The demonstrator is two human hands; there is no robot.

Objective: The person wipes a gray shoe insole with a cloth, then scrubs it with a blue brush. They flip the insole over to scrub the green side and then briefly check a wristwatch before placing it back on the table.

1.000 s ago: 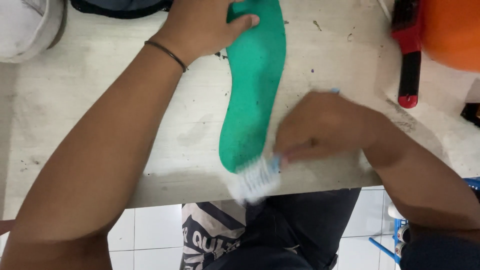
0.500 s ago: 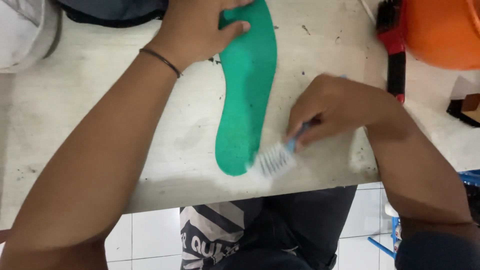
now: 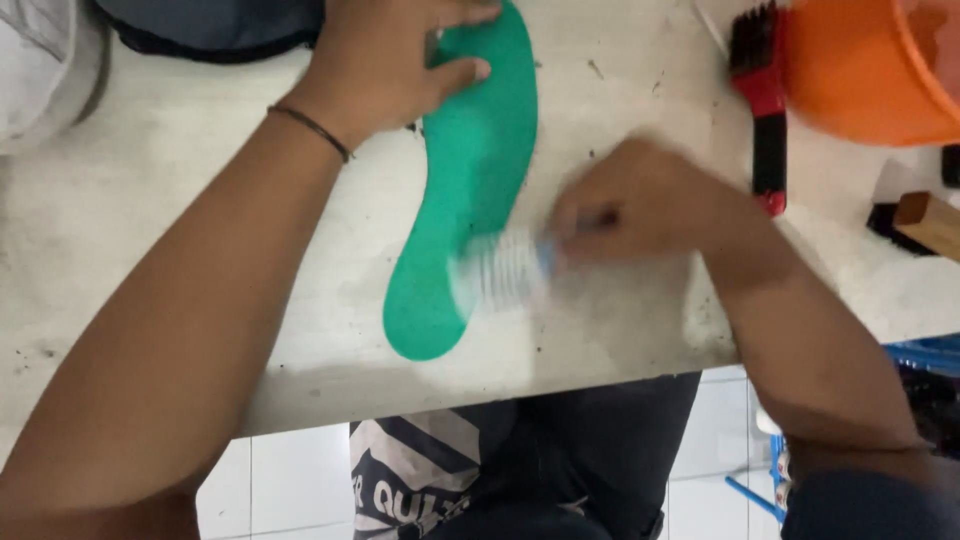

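Note:
A green shoe insole [image 3: 470,190] lies flat on a white worktable [image 3: 180,220], its heel end toward me. My left hand [image 3: 390,60] presses down on the insole's far end, a thin dark band at the wrist. My right hand [image 3: 640,200] grips a small brush with white bristles [image 3: 500,270]. The bristles rest on the insole's near half and are blurred by motion.
A red-handled brush with dark bristles [image 3: 762,100] lies at the back right beside an orange bucket [image 3: 860,70]. A wooden-backed brush [image 3: 925,222] sits at the right edge. Dark cloth [image 3: 210,25] and a white object [image 3: 40,70] lie at the back left. The table's front edge runs above my lap.
My right hand has carried the brush from the insole's heel tip up and onto its near half. My left hand still holds the far end.

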